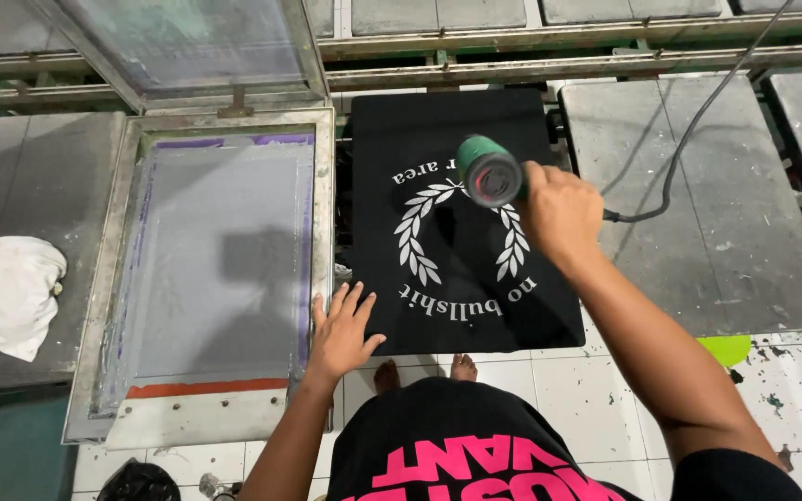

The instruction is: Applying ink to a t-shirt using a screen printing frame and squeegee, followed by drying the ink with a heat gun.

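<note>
A green heat gun (489, 172) is held over a black garment (461, 223) that lies flat on a dark platen at the centre of the work line, its round nozzle turned toward the camera above a white printed wreath (420, 232). The gun is gripped by the right hand (559, 211), whose fingers are closed fully round the handle; the arm is stretched forward from the lower right. The handle itself is hidden by the fist, and part of the wreath by the gun. A black cable (698, 121) is seen running from the hand up to the right and out of view.

The left hand (341, 329) is laid flat, fingers spread and holding nothing, at the garment's lower left edge beside a metal-framed printing screen (215, 269). A white rag (13, 292) is seen further left on a grey platen (39, 186). Another bare grey platen (717, 213) lies to the right. Below, stained white floor tiles (596, 399) and bare toes are visible.
</note>
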